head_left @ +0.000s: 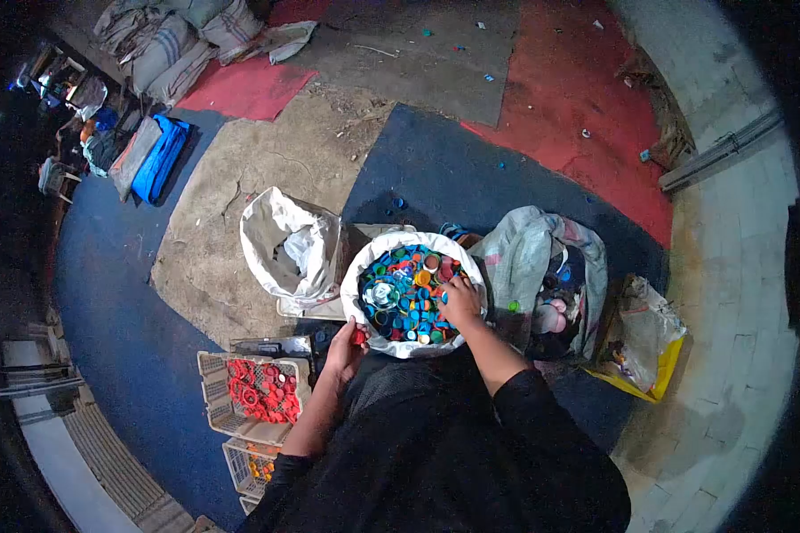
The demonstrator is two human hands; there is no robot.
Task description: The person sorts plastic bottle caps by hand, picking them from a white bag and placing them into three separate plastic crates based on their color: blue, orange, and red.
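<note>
A round white sack [362,269] with its rim rolled down stands right in front of me, full of mixed plastic bottle caps [409,306], mostly blue, with green, orange, red and white ones. At the sack's lower left edge, my left hand [342,354] is closed around a red bottle cap [358,337]. My right hand [460,305] is inside the sack on the right, its bent fingers down among the caps. Whatever those fingertips hold, if anything, is hidden.
Left of me, a crate [207,391] holds red caps; a second crate [236,469] holds orange ones. Another white sack [256,253] stands left of the caps. On the right are a grey woven sack [516,258] and a yellow-edged bag [669,364]. Filled sacks [164,58] lie far left.
</note>
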